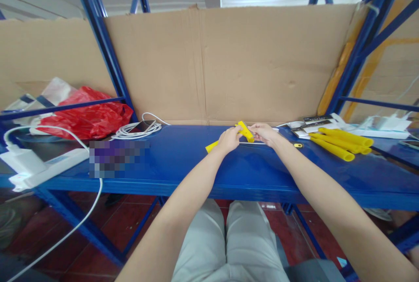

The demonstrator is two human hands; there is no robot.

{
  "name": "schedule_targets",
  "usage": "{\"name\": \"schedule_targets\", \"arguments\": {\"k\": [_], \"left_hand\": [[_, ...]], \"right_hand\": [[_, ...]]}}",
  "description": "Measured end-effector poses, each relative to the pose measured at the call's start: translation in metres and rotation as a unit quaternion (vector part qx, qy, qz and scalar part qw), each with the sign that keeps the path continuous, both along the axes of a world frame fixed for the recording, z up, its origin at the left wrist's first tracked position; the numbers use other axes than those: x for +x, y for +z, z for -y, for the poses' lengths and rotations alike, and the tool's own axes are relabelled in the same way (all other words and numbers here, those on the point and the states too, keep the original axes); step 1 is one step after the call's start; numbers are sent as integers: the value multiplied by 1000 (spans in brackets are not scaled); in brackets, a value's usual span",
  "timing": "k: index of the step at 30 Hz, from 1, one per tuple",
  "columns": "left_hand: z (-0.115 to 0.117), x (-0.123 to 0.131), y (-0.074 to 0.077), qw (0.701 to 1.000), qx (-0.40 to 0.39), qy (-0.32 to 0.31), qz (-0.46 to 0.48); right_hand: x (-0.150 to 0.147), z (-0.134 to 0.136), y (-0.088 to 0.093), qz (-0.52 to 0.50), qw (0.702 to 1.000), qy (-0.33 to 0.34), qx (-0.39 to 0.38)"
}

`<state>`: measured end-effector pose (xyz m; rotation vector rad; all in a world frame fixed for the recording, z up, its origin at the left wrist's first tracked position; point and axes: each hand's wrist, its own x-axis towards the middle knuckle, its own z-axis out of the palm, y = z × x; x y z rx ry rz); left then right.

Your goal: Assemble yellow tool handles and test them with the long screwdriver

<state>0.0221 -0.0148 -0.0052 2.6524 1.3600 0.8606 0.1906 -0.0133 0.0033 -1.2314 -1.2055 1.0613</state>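
My left hand [230, 139] is closed on a short yellow piece [246, 132], which is tilted above the blue shelf top. My right hand [263, 133] meets its right side, fingers pinched together. What the right fingertips hold is partly hidden, and I cannot make it out. Under my left wrist another yellow part [211, 146] sticks out to the left. A thin metal rod [258, 143] lies below the hands, and a small yellow end with a hole [298, 145] shows to the right of my right wrist.
Several yellow tubes [340, 141] lie at the right beside black and white packets [314, 124]. On the left are a white power strip [55, 168], a coiled white cable [137, 130] and a red plastic bag [88, 114]. A cardboard sheet [255, 63] stands behind the shelf [183, 159].
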Motion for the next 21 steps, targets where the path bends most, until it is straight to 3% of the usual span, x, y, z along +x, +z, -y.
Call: {"name": "schedule_targets", "arguments": {"k": [8, 21], "left_hand": [[-3, -2, -4, 1000, 20, 6, -8], [-5, -2, -1, 999, 43, -11, -1]], "right_hand": [[0, -6, -8, -16, 1000, 12, 17], [5, -4, -2, -31, 998, 46, -6]]}}
